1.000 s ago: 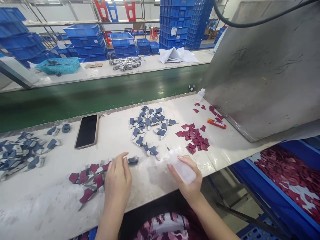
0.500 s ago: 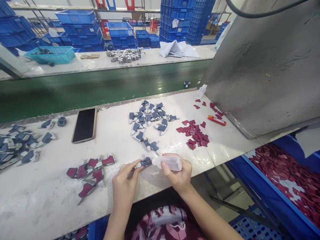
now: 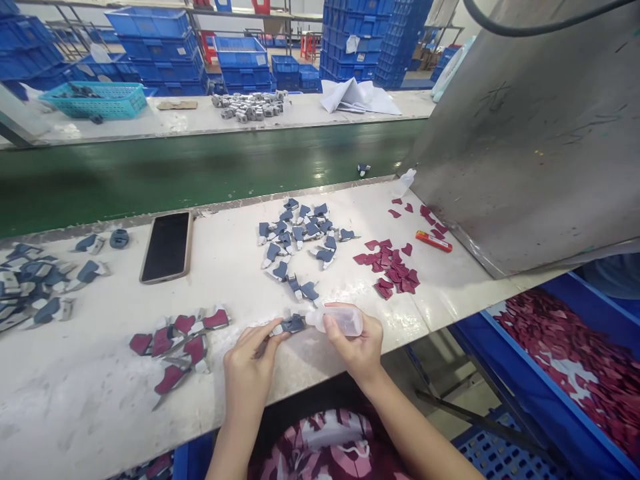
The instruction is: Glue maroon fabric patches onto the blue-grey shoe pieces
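Note:
My left hand pinches a small blue-grey and white plastic part low over the table edge nearest me. In my right hand is a translucent squeeze bottle, tipped sideways so its nozzle meets or nearly meets that part. Beyond my hands lies a loose cluster of similar blue-grey parts. Dark red flat pieces are heaped to the right of it. On the left, several parts with red faces are grouped together, and more blue-grey parts pile up at the far left.
A phone lies on the white table. An orange-red tube and a second clear bottle are near the metal panel. Behind runs a green belt carrying one part. A blue crate of red pieces stands lower right.
The lone part on the green belt has shifted slightly left. Both hands keep nearly the same pose, bottle nozzle still at the part.

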A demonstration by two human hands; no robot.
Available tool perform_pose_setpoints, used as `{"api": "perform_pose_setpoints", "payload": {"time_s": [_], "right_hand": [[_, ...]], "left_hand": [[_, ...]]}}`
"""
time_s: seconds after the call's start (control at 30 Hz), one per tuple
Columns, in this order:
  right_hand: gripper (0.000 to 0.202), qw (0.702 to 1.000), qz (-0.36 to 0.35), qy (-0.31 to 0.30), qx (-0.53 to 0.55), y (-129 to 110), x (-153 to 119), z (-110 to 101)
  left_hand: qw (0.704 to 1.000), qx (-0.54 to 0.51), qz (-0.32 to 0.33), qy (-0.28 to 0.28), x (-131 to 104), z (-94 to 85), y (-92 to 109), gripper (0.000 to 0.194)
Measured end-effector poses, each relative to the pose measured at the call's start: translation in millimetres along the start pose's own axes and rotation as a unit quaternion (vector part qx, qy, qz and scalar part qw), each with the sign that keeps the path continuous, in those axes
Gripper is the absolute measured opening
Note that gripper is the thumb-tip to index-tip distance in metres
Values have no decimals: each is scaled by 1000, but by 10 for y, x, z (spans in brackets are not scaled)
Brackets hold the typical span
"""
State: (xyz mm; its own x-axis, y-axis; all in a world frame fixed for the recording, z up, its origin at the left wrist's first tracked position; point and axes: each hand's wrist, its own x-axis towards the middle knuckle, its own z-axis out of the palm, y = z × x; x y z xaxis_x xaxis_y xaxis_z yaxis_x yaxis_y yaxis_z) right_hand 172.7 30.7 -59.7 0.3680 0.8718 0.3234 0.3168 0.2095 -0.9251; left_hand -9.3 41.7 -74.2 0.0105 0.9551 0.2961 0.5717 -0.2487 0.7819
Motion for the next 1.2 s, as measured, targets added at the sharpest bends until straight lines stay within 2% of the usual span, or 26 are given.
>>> {"api": "perform_pose_setpoints", "payload": {"time_s": [0.43, 0.63, 0.9, 1.07, 1.2], "right_hand": [[11, 999, -33, 34, -20, -6, -15, -25], [9, 999, -41, 30, -11, -18, -42, -42], [11, 1000, -10, 26, -3, 18, -88, -84], [13, 998, 27, 45, 37, 26, -98, -63], [14, 999, 25, 17, 33, -50, -60, 2]], "left_hand": [[1000, 19, 0, 12, -7, 3, 10, 15], [1000, 27, -4, 14, -11, 6, 27, 16], [999, 29, -20, 16, -8, 31, 36, 16], [999, 21, -36, 9, -27, 29, 26, 16], [999, 11, -50, -3, -39, 20, 13, 15]]}}
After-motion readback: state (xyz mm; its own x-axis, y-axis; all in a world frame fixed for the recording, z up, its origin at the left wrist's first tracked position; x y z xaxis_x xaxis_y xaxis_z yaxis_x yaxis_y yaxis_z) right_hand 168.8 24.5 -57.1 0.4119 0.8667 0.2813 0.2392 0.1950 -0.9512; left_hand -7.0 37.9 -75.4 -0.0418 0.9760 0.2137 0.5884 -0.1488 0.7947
